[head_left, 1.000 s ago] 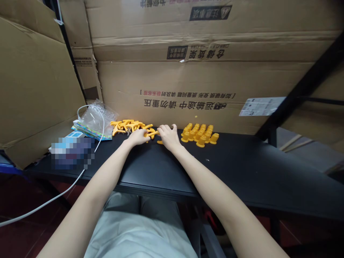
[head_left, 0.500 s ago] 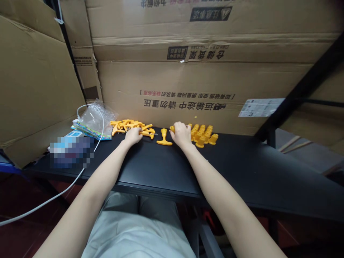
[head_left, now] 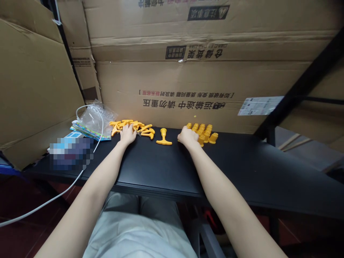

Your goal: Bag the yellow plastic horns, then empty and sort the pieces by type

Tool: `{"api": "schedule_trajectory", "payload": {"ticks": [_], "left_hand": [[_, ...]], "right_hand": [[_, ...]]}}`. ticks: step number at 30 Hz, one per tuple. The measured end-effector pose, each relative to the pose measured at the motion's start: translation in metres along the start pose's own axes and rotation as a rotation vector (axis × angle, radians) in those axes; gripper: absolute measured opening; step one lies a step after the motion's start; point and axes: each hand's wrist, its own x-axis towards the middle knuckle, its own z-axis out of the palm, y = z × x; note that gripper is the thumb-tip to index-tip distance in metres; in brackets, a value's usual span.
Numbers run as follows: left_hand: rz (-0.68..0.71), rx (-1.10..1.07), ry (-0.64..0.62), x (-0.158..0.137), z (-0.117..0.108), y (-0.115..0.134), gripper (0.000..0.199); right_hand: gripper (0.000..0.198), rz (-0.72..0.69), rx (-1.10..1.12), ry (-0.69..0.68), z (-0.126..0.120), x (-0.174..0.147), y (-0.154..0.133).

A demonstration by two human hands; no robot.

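Observation:
My left hand (head_left: 128, 135) rests with fingers stretched out over a pile of yellow T-shaped handles (head_left: 146, 128), some with small dark chains. My right hand (head_left: 188, 136) is closed at the left side of a group of yellow flanged sleeves (head_left: 213, 138); a bit of yellow shows at its fingertips, apparently one such sleeve, mostly covered. Between both hands, apart from them, lies one T-shaped piece (head_left: 163, 137), its crossbar toward me and a flared end pointing away. Several sleeves stand close together, partly behind my right hand.
Everything lies on a black shelf (head_left: 161, 168). Behind it rises a printed cardboard sheet (head_left: 174, 77). On the left are a clear plastic bag (head_left: 92, 116), a blurred-out box (head_left: 71, 152) and a white cable (head_left: 67, 190). A black post (head_left: 301, 86) slants at the right.
My left hand has shifted left and its fingers have opened out onto the pile. My right hand has moved right and slightly nearer me, toward the sleeves. The T-shaped piece has stayed put.

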Motion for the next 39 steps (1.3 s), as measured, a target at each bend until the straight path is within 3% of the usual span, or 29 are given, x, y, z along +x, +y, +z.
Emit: {"api": "schedule_trajectory", "payload": {"ticks": [5, 11, 16, 19, 21, 29, 35, 39], "left_hand": [[-0.018, 0.049, -0.115, -0.004, 0.003, 0.0, 0.064], [-0.013, 0.08, -0.089, -0.001, 0.004, -0.002, 0.064], [-0.004, 0.045, -0.045, 0.0, 0.001, -0.001, 0.055], [0.014, 0.039, -0.031, 0.0, 0.002, 0.0, 0.055], [0.034, 0.026, -0.029, 0.0, 0.003, 0.0, 0.056], [0.052, -0.011, -0.116, 0.002, 0.01, -0.001, 0.062], [-0.007, -0.015, -0.141, 0.0, 0.011, 0.002, 0.059], [-0.071, -0.028, -0.101, -0.001, 0.01, 0.004, 0.056]], "right_hand": [[0.041, -0.024, -0.02, -0.026, 0.0, -0.002, -0.002], [0.04, -0.111, -0.053, 0.017, -0.002, -0.004, -0.003], [0.034, -0.412, -0.032, 0.057, 0.009, -0.012, -0.015], [0.031, -0.633, -0.005, -0.008, 0.021, -0.014, -0.022], [0.031, -0.704, 0.027, -0.054, 0.029, -0.012, -0.023], [0.043, -0.752, 0.282, -0.072, 0.048, 0.007, -0.018], [0.039, -0.752, 0.14, 0.015, 0.048, 0.005, -0.014], [0.034, -0.768, 0.106, -0.052, 0.043, 0.004, -0.012]]}}
